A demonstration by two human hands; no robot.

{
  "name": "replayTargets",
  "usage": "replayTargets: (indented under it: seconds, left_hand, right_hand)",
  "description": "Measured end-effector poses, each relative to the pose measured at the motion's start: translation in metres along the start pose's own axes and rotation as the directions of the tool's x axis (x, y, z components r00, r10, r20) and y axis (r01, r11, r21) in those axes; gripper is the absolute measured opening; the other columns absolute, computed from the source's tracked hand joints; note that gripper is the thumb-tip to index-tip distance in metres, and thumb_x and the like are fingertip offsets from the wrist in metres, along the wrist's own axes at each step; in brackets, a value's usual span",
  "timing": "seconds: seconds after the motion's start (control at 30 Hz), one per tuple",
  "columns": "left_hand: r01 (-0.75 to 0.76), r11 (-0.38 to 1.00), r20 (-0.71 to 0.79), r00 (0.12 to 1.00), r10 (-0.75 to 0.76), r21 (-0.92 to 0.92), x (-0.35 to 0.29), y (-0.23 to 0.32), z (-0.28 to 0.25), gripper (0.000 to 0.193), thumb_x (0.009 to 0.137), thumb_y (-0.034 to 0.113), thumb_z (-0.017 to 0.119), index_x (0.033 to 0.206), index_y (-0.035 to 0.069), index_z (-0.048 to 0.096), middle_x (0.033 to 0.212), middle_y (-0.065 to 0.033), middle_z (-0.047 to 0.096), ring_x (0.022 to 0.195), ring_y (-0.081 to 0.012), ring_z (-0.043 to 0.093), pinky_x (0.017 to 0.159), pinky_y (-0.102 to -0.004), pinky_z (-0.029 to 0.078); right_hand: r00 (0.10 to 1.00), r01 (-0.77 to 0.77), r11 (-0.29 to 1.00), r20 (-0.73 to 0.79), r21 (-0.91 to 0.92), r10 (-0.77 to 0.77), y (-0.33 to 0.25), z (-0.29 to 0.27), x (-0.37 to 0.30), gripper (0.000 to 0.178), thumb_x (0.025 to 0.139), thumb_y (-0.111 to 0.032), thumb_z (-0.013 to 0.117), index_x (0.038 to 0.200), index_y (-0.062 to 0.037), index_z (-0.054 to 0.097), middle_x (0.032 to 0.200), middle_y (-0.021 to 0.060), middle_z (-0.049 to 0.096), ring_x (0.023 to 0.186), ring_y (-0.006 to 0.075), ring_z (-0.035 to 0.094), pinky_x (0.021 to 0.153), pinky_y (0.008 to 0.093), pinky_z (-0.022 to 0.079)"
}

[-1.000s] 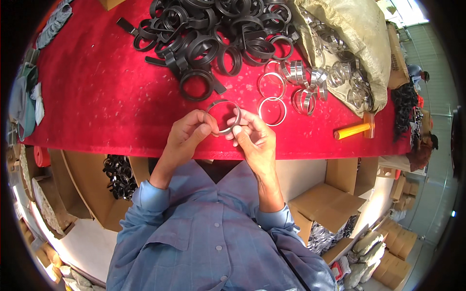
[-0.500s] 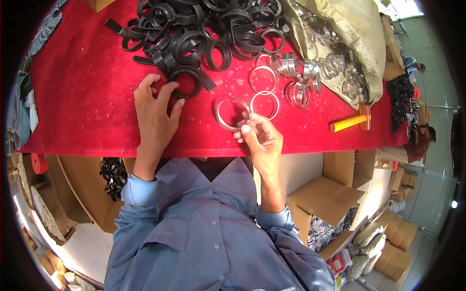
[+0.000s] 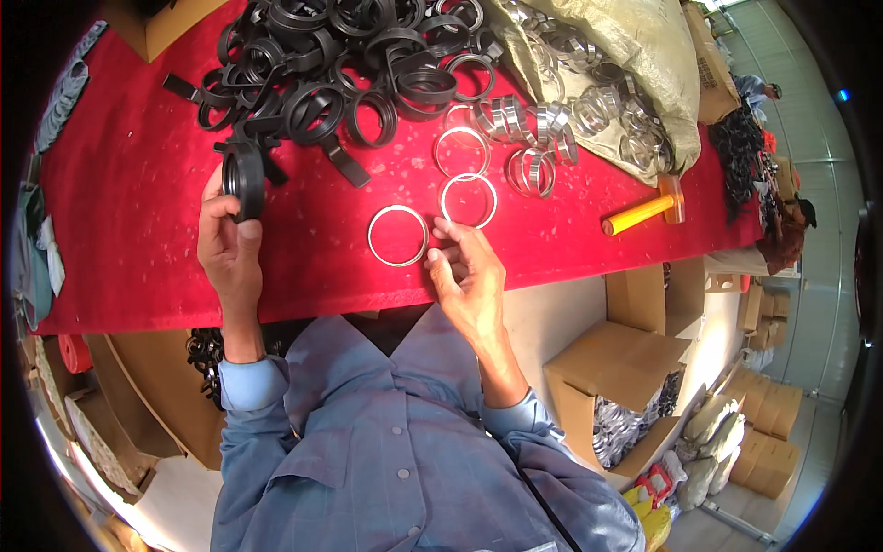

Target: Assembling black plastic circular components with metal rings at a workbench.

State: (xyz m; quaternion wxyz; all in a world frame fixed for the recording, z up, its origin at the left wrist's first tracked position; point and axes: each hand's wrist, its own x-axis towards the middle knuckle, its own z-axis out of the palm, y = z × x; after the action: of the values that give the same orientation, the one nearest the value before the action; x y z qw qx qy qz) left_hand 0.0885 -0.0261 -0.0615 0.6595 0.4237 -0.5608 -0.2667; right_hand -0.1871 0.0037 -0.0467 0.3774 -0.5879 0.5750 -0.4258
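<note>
Grasping a black ring (image 3: 246, 184) between thumb and fingers, the left hand (image 3: 230, 258) keeps it on edge over the worktop (image 3: 120, 230). Released and loosely curled, the right hand (image 3: 471, 279) is just beside a metal ring (image 3: 372, 239) that lies between the two hands; whether fingertips touch it, I cannot tell. Beyond the right hand, two bright rings (image 3: 467, 175) overlap. Farther out sit a black heap (image 3: 294, 110), a sack (image 3: 635, 55) with shiny bands (image 3: 504, 120) spilling out, and a hammer (image 3: 639, 214).
</note>
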Motion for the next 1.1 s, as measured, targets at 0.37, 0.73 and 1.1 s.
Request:
replayTargets:
  seconds: [0.37, 0.73, 1.1]
  left_hand:
    - [-0.191, 0.927, 0.154, 0.977, 0.148, 0.323, -0.015, 0.067, 0.03, 0.044, 0.062, 0.018, 0.094, 0.081, 0.005, 0.056, 0.136, -0.0193, 0.046, 0.101, -0.0255, 0.061, 0.082, -0.0345, 0.054]
    - [0.031, 0.969, 0.331, 0.937, -0.114, 0.245, -0.044, 0.08, 0.039, 0.092, 0.065, 0.057, 0.086, 0.129, 0.001, 0.051, 0.124, -0.0169, 0.055, 0.113, -0.0338, 0.054, 0.092, -0.0419, 0.048]
    - [0.741, 0.671, 0.614, 0.519, -0.594, 0.024, -0.036, 0.075, 0.015, 0.097, 0.049, 0.056, 0.094, 0.117, -0.005, 0.061, 0.096, -0.0012, 0.066, 0.091, -0.0099, 0.06, 0.082, -0.026, 0.048]
  right_hand:
    - [0.977, 0.195, 0.95, 0.041, 0.245, -0.211, -0.015, 0.006, 0.005, 0.061, 0.082, 0.014, 0.067, 0.139, 0.0002, 0.051, 0.126, 0.0154, 0.059, 0.086, 0.0126, 0.068, 0.071, 0.0238, 0.057]
    - [0.851, 0.35, 0.884, 0.29, 0.309, -0.438, -0.051, 0.01, 0.004, 0.06, 0.073, -0.003, 0.082, 0.128, 0.0031, 0.059, 0.137, 0.0228, 0.054, 0.114, 0.0323, 0.064, 0.091, 0.0393, 0.057]
    - [0.691, 0.162, 0.828, 0.538, 0.537, -0.484, -0.059, -0.001, 0.013, 0.059, 0.074, -0.008, 0.08, 0.129, -0.0035, 0.058, 0.125, 0.0156, 0.061, 0.107, 0.033, 0.065, 0.088, 0.0395, 0.055]
